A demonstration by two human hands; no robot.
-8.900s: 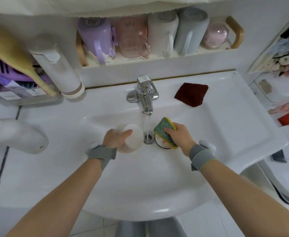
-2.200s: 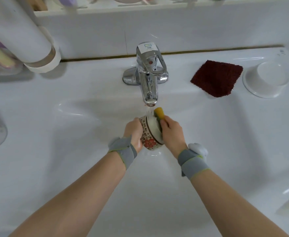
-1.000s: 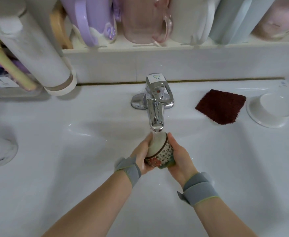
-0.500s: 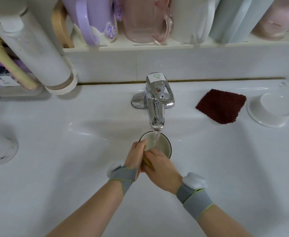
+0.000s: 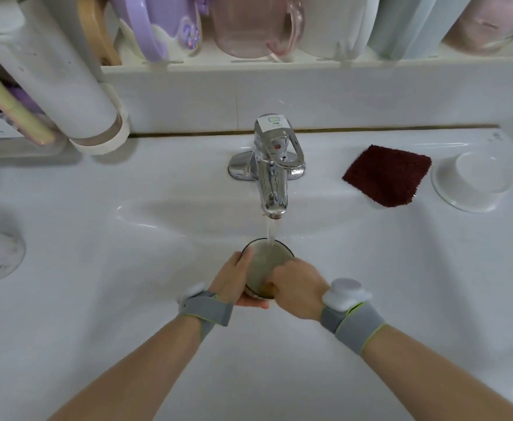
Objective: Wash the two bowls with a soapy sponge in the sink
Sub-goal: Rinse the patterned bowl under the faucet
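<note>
Under the chrome faucet (image 5: 272, 174), running water (image 5: 271, 230) falls into the dark-rimmed round bowl (image 5: 263, 262) we hold over the white sink basin (image 5: 127, 268). Our left hand (image 5: 234, 282) curls round the bowl's left wall and base. Our right hand (image 5: 297, 287) reaches inside, fingers curled on a yellowish sponge (image 5: 269, 288), mostly hidden. Second bowl, plain white (image 5: 474, 180), sits upside down on the right ledge beside a dark red square cloth (image 5: 387, 174).

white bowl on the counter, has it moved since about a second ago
No. The white bowl sits upside down just right of the red cloth, as before.
</note>
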